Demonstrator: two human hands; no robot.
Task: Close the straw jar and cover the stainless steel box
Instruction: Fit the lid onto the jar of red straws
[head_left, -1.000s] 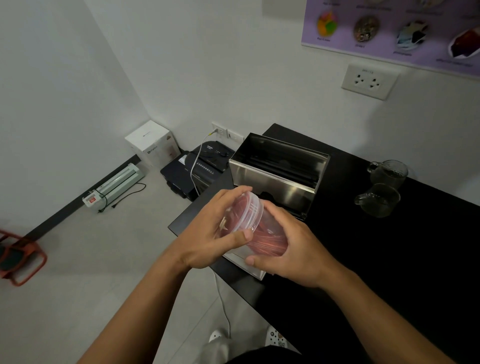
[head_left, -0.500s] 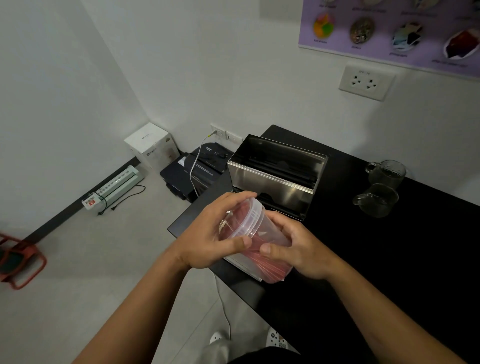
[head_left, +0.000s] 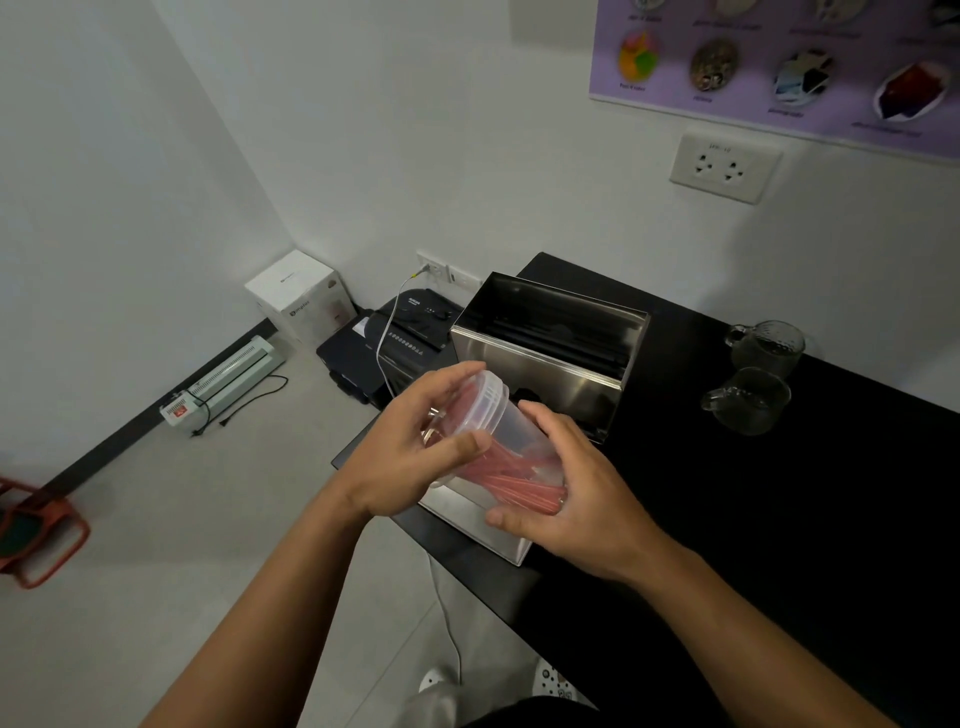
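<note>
**Q:** Where is the straw jar (head_left: 511, 441), and how is it held?

**A:** It is held in the air above the front left corner of the black bench (head_left: 779, 519), tilted with its mouth up and away toward the left. The right hand (head_left: 576, 499) is wrapped around the lower body, fingers (head_left: 540, 415) curled over the far side and thumb on the near side. The left hand (head_left: 410, 452) is closed around the lid (head_left: 480, 397) at the mouth, thumb across the near face.

**Q:** Is the lid seated?

**A:** It sits on the rim. Whether it is fully tightened cannot be told from this view.

**Q:** What is the correct procedure for this step?

**A:**
1. Keep the right hand firm and fixed on the body. The wall is thin clear plastic, so grip without squeezing it out of round.
2. Hold the lid square to the rim. A tilted lid is likely to seat crooked.
3. Work the lid with the left hand only, until it stops.
4. Confirm that no red straws (head_left: 514, 478) are caught under the rim.

**Q:** What remains after that?

**A:** The stainless steel box (head_left: 540, 358) stands open on the bench, just behind the hands. A flat steel piece, probably its cover (head_left: 483, 525), lies on the bench below the jar. Set the jar down before lifting it.
</note>
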